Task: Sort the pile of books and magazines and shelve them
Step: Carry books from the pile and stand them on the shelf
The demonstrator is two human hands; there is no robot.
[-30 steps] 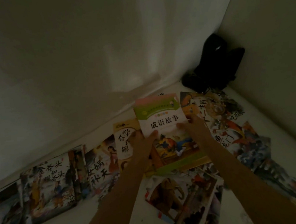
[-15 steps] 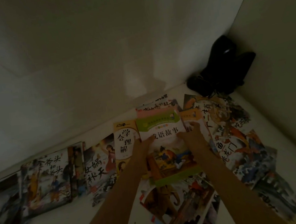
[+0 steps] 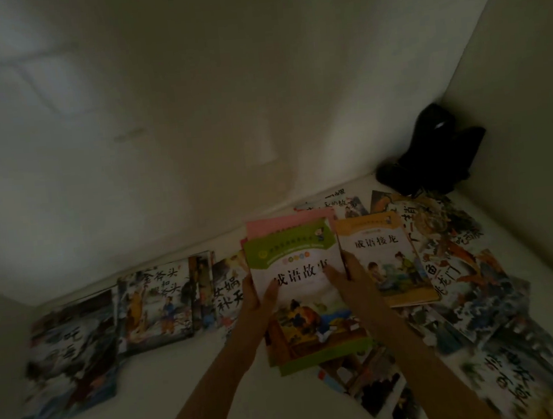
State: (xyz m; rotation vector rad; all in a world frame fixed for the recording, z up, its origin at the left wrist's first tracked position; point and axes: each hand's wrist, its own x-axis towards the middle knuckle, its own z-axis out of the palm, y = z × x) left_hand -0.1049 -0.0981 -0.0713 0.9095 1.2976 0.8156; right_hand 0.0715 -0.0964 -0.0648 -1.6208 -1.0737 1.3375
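We hold a small stack of books in both hands above a pale surface in a dim corner, the green book [image 3: 305, 294] on top with a pink book [image 3: 286, 223] showing behind its upper edge. Our left hand [image 3: 259, 295] grips the stack's left edge, thumb laid on the cover; our right hand [image 3: 346, 278] has its fingers [image 3: 332, 276] resting on the green cover's right side, and whether they curl round the edge we cannot tell. Just beside the stack to the right lies an orange book [image 3: 386, 259], its lower left corner hidden by our right wrist. Picture books are spread along the wall [image 3: 192, 116] to the left, among them one with a robed figure [image 3: 157, 300], and more lie overlapping on the right [image 3: 460, 276] and beneath our forearms. A black object [image 3: 432, 157], too dark to name, sits in the far corner. As we read it, the sorting is at an early to middle point: a few like-sized books are gathered in hand, many remain scattered flat, and nothing seen here stands shelved. No shelf is in view.
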